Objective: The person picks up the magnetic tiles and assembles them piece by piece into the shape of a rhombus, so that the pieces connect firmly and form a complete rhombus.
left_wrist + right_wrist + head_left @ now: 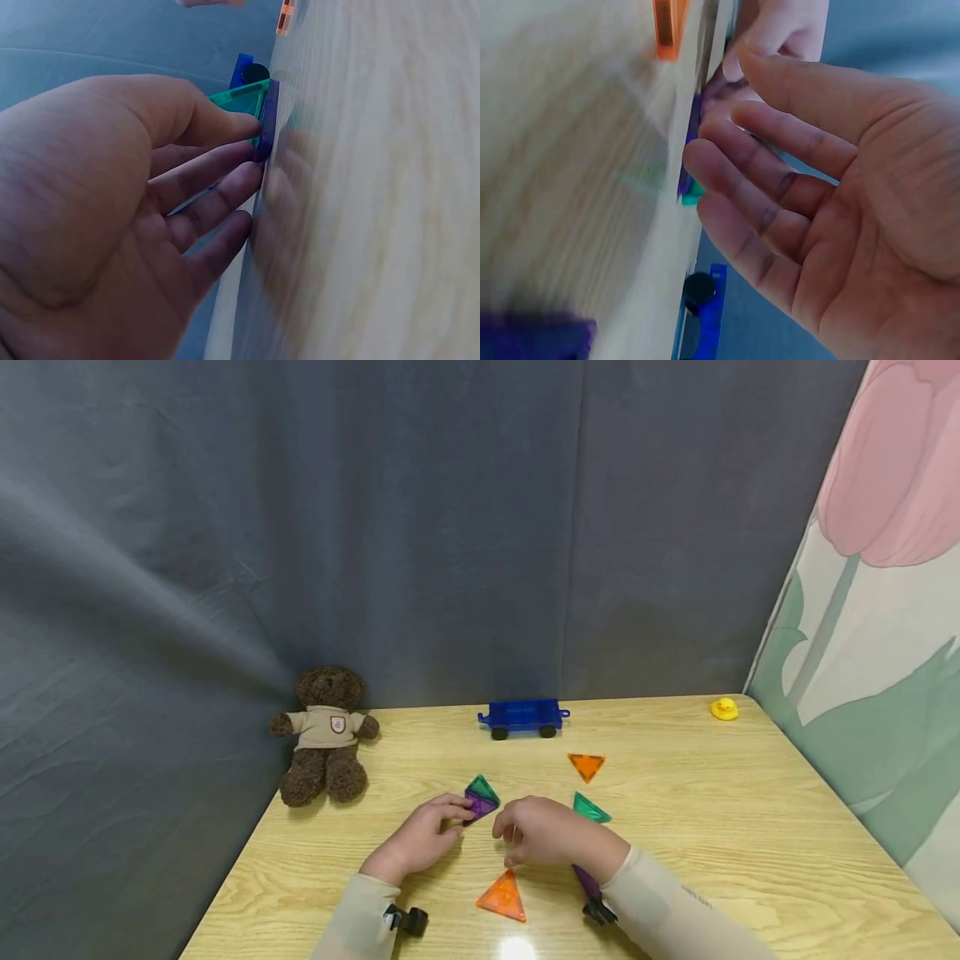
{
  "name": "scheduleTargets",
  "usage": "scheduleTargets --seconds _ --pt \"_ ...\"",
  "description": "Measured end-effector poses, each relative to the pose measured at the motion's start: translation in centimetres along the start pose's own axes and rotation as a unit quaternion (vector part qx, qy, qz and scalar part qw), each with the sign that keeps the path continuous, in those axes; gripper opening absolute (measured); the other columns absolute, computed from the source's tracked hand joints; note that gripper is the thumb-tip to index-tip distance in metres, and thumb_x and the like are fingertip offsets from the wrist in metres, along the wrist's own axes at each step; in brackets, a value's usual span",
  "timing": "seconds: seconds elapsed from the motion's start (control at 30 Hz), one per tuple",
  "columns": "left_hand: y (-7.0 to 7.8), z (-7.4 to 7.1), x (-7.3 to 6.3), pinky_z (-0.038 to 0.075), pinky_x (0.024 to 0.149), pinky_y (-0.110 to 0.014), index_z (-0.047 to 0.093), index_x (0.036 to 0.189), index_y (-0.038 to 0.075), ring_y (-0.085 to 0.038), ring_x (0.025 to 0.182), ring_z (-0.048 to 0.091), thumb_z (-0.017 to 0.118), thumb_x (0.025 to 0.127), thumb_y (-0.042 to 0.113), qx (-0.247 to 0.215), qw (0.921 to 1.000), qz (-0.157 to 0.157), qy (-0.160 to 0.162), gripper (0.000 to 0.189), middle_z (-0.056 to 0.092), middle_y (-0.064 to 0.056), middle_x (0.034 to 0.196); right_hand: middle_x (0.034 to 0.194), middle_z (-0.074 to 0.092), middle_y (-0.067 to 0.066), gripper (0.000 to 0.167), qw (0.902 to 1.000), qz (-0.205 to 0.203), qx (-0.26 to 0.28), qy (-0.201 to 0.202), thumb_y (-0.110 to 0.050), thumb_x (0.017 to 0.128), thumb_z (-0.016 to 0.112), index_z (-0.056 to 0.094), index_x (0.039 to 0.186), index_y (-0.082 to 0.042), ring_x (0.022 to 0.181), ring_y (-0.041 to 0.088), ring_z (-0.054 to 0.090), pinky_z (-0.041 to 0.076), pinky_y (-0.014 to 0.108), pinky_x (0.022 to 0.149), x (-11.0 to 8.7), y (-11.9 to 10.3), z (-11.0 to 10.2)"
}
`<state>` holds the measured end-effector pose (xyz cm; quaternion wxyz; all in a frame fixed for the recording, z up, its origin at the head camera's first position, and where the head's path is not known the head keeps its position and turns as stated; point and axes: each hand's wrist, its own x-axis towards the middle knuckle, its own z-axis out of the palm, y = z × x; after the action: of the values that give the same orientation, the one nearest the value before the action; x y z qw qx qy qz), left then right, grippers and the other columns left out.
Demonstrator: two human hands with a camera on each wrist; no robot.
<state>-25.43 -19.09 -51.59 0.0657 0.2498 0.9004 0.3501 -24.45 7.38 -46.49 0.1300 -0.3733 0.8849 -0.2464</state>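
Observation:
My left hand (423, 837) pinches a translucent purple triangular tile (481, 806) between thumb and fingers, low over the wooden table. A green triangular tile (483, 787) adjoins its far edge; in the left wrist view this green tile (238, 96) slants up from the purple tile (271, 116). Just to the right, my right hand (534, 832) hovers with loosely bent fingers and holds nothing, as the right wrist view also shows. Near its thumb lies an orange triangular tile (504, 897). Another purple tile (587, 882) is partly hidden under the right forearm.
Beyond the right wrist lie a green triangle (590, 808) and a smaller-looking orange triangle (587, 766). At the back stand a blue wheeled toy wagon (523, 716) and a yellow duck (724, 709). A brown teddy bear (328, 731) sits at the left edge, before a dark curtain (420, 527).

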Motion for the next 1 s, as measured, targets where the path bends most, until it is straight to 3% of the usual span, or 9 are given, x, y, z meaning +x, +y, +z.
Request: scheduleTargets --seconds 0.27,0.47,0.7,1.0 --pt "0.9 0.0 -0.1 0.047 0.11 -0.045 0.068 0.138 0.005 -0.023 0.131 0.054 0.064 0.105 0.013 0.034 0.9992 0.004 -0.021 0.034 0.055 0.0 0.134 0.098 0.067 -0.012 0.033 0.9982 -0.029 -0.046 -0.024 -0.024 0.085 0.09 0.078 0.115 -0.016 0.087 0.002 0.06 0.054 0.023 0.079 -0.2 -0.9 1.0" --pt "1.5 -0.1 -0.3 0.049 0.105 -0.04 0.066 0.141 0.004 -0.019 0.125 0.054 0.063 0.106 0.016 0.048 0.9982 -0.003 -0.035 0.037 0.052 0.002 0.127 0.092 0.063 -0.013 0.039 0.9961 -0.044 -0.069 -0.034 -0.027 0.078 0.095 0.079 0.112 -0.017 0.079 -0.001 0.056 0.051 0.02 0.073 -0.3 -1.6 1.6" --pt "0.8 0.3 -0.1 0.048 0.108 -0.041 0.067 0.14 0.007 -0.018 0.125 0.054 0.064 0.106 0.017 0.048 0.9986 0.007 -0.022 0.036 0.051 0.005 0.129 0.087 0.06 -0.015 0.042 0.9921 -0.056 -0.106 -0.035 -0.039 0.071 0.097 0.078 0.105 -0.022 0.074 -0.001 0.051 0.048 0.02 0.07 -0.3 -2.0 2.1" --pt "0.5 0.2 0.0 0.048 0.109 -0.047 0.069 0.137 0.008 -0.023 0.13 0.056 0.064 0.106 0.015 0.0 1.0 -0.005 0.003 0.032 0.056 0.003 0.137 0.086 0.058 -0.015 0.049 0.9883 -0.056 -0.135 -0.044 -0.044 0.063 0.101 0.076 0.1 -0.024 0.074 0.0 0.051 0.048 0.02 0.069 -0.4 -2.4 2.0"
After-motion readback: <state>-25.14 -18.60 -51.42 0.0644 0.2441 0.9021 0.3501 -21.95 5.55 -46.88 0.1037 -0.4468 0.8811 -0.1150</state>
